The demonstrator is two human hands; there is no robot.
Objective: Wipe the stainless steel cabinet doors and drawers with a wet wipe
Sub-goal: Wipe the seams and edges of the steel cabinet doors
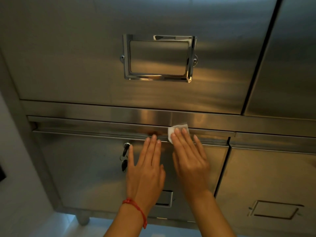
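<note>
My right hand [189,159] lies flat, fingers straight and close together, pressing the wipe [177,131] against the top edge of the lower drawer [85,168], right of centre along that edge; nothing is curled round the wipe, only the fingertips pin it. My left hand [145,170] is released too, fingers straight and slightly spread, palm flat on the drawer front just beside the right hand, holding nothing, little finger near the lock [126,145] with keys [124,164] hanging below. Upper drawer [68,65] above carries a chrome frame [159,58] at its centre.
</note>
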